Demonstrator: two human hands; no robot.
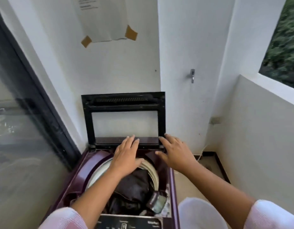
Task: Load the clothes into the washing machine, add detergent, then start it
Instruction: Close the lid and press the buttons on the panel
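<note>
A maroon top-load washing machine [93, 164] stands below me with its black-framed glass lid [88, 119] raised upright against the wall. Dark clothes [134, 187] lie inside the white drum. My left hand [126, 156] is stretched over the drum, fingers apart, its tips at the lid's lower edge. My right hand [174, 152] is spread beside it, fingertips near the lid's lower right corner. Neither hand holds anything. A dark detergent compartment [157, 202] shows at the drum's right. The control panel [126, 223] is at the bottom edge.
White walls close in behind and to the right. A paper sheet [103, 19] is taped above the machine. A metal tap [192, 76] sticks out of the wall at the right. A dark-framed glass sliding door [27, 129] is on the left. Tiled floor [200, 182] lies right of the machine.
</note>
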